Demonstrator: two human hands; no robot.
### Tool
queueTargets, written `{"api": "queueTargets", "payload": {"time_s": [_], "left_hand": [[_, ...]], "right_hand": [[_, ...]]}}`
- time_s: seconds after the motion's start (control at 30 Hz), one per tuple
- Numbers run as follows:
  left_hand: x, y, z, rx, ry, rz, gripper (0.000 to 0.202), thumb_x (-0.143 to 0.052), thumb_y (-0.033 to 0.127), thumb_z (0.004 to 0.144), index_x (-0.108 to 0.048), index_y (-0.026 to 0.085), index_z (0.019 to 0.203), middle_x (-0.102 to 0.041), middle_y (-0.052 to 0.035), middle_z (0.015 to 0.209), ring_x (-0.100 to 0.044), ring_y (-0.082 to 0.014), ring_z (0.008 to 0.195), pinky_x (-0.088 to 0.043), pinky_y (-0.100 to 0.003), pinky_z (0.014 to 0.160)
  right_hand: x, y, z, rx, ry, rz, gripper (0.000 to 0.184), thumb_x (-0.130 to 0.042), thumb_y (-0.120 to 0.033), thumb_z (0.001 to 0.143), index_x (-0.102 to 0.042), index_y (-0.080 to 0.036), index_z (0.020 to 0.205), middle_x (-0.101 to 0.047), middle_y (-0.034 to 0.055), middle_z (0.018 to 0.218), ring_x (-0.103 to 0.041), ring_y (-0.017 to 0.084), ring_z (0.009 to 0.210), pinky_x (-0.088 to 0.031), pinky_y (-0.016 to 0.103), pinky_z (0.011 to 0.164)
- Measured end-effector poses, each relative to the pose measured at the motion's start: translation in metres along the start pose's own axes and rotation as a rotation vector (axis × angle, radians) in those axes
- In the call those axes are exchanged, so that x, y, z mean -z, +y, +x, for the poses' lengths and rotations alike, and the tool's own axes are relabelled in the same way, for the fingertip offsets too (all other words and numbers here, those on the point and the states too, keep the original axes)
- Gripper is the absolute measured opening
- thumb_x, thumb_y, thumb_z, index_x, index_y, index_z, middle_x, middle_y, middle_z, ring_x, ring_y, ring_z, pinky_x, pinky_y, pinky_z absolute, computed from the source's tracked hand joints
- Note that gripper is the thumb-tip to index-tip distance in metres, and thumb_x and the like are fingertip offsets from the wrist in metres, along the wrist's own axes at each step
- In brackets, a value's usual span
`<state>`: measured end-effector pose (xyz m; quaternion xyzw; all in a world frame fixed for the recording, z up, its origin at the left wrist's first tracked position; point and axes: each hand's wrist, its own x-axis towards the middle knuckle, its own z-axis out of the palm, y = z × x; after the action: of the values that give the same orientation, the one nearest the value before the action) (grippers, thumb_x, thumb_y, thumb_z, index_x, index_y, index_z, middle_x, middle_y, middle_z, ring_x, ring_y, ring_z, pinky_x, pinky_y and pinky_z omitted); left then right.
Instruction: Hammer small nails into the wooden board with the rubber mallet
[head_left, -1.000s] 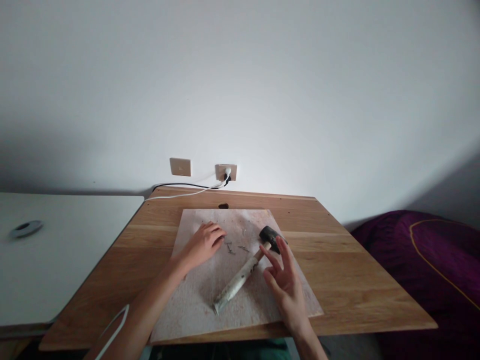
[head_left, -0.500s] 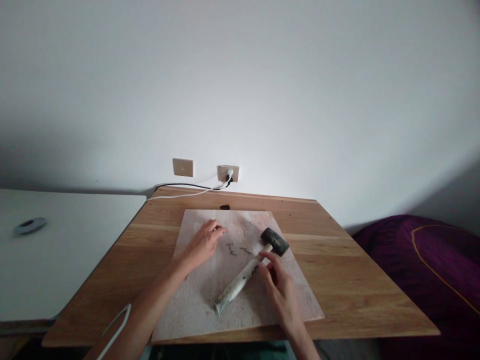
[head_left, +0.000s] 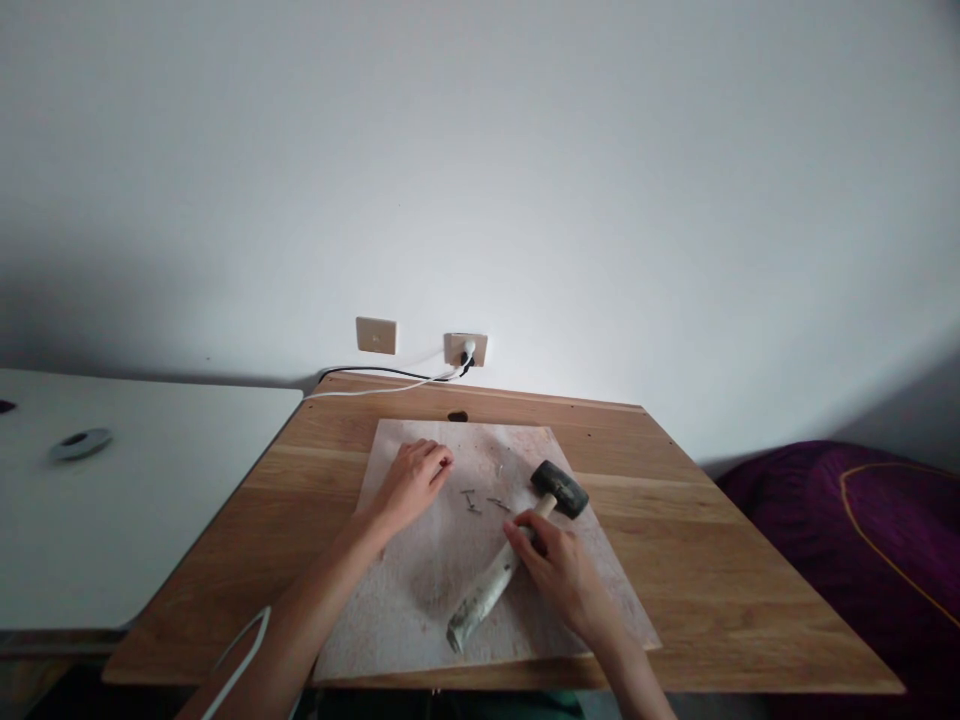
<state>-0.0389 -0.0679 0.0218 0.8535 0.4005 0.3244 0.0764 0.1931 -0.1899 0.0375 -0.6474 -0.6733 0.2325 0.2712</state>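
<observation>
Clock face: centred on the pale board (head_left: 420,600), 12 toward the wall (head_left: 480,180), 6 toward me.
Mallet: here it is, the mallet (head_left: 499,577), slanting across the board, black head (head_left: 559,489) up between 1 and 2, the butt of its whitish handle (head_left: 478,606) down near 7.
Right hand: my right hand (head_left: 556,562) is in at 3, thumb and fingers round the handle just below the head, a firm hold; whether the mallet is lifted clear of the board, I can't tell.
Left hand: over at 10, my left hand (head_left: 414,482) sits low over the board, fingers curled in; whether anything is pinched in them, I can't tell.
Nails: a few loose nails (head_left: 470,501) lie at 12, between my two hands, one of them off toward 1, just beside the mallet.
Forearm: a white band (head_left: 241,660) shows at my left forearm, out at 8.
Table: wooden table (head_left: 712,580) under the board, a dark hole (head_left: 457,416) in it at 12.
Wall socket: beyond the table at 12, the socket (head_left: 453,350) takes a white plug, with a white cable (head_left: 375,391) and a black cable (head_left: 367,369) running toward 11.
Edges: white tabletop (head_left: 172,480) out at 9, purple fabric mound (head_left: 795,520) at 3.
</observation>
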Motion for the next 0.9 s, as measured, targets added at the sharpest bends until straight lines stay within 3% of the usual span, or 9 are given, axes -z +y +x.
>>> {"api": "queueTargets", "payload": {"time_s": [0.13,0.23,0.43,0.67,0.8,0.9], "left_hand": [[-0.001,0.001,-0.001,-0.058,-0.061,-0.073,0.006,-0.064,0.016,0.094,-0.062,0.020,0.089,-0.068,-0.0034,0.095,-0.062,-0.0227,0.096,-0.048,-0.038,0.089],[-0.003,0.002,-0.001,-0.097,-0.102,-0.147,0.005,-0.062,0.016,0.094,-0.062,0.021,0.094,-0.068,-0.0056,0.110,-0.062,-0.0237,0.109,-0.050,-0.040,0.097],[-0.013,0.015,0.002,-0.154,-0.165,-0.288,0.026,-0.058,0.023,0.099,-0.056,0.024,0.125,-0.062,-0.0105,0.132,-0.057,-0.0241,0.130,-0.048,-0.043,0.111],[-0.039,0.040,0.028,-0.256,-0.296,-0.151,0.045,-0.059,0.043,0.100,-0.051,0.020,0.139,-0.056,-0.0165,0.149,-0.041,-0.0293,0.148,-0.032,-0.055,0.124],[-0.044,0.050,0.033,-0.251,-0.371,-0.131,0.051,-0.055,0.044,0.102,-0.049,0.015,0.144,-0.054,-0.0206,0.151,-0.043,-0.0296,0.147,-0.039,-0.051,0.120],[-0.042,0.059,0.026,-0.235,-0.390,-0.178,0.046,-0.055,0.036,0.103,-0.051,0.018,0.145,-0.056,-0.0171,0.149,-0.051,-0.0268,0.142,-0.047,-0.045,0.115]], "right_hand": [[0.010,0.000,-0.005,-0.001,-0.046,-0.019,0.040,-0.044,-0.049,0.099,-0.071,-0.021,0.090,-0.068,0.0031,0.062,-0.066,0.020,0.058,-0.038,0.027,0.055],[0.019,0.004,-0.013,-0.028,-0.055,-0.034,0.041,-0.041,-0.047,0.099,-0.071,-0.020,0.093,-0.068,0.0031,0.061,-0.066,0.021,0.057,-0.038,0.028,0.055],[0.031,0.023,-0.031,-0.014,-0.086,-0.127,0.042,-0.035,-0.043,0.102,-0.071,-0.022,0.102,-0.073,0.0043,0.071,-0.070,0.022,0.065,-0.041,0.029,0.061],[0.029,0.030,-0.046,-0.078,-0.052,-0.155,0.041,-0.033,-0.043,0.102,-0.071,-0.026,0.107,-0.079,0.0066,0.090,-0.077,0.028,0.086,-0.045,0.031,0.070],[0.027,0.030,-0.047,-0.056,-0.022,-0.177,0.039,-0.033,-0.040,0.103,-0.070,-0.026,0.103,-0.078,0.0061,0.087,-0.076,0.027,0.083,-0.044,0.030,0.068],[0.029,0.032,-0.044,-0.035,-0.031,-0.164,0.035,-0.036,-0.036,0.103,-0.069,-0.026,0.100,-0.078,0.0045,0.083,-0.076,0.025,0.080,-0.043,0.029,0.066]]}}
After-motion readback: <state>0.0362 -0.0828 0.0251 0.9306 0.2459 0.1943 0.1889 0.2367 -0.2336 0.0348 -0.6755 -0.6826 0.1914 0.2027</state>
